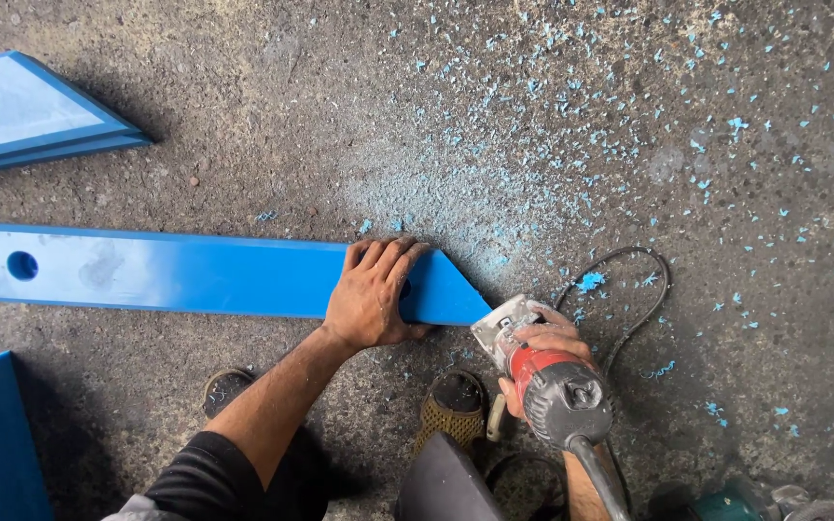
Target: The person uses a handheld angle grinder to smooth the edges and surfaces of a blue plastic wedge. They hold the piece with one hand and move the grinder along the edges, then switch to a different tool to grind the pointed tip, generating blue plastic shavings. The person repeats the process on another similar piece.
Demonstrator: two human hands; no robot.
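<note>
Your left hand (371, 297) presses flat, fingers spread, on the smooth blue pointed plank (195, 274); your right hand (544, 349), fingers wrapped tight, grips the red-grey trim router (544, 378) on rough, shaving-strewn concrete floor (552, 116).

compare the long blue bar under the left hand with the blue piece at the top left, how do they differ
The long blue bar lies whole in view, flat on the floor; the blue piece at top left is cut off by the frame. The left hand presses the bar and the trimmer in the right hand meets its pointed tip; nothing touches the top-left piece. Both are blue with a round hole and an angled end.
</note>
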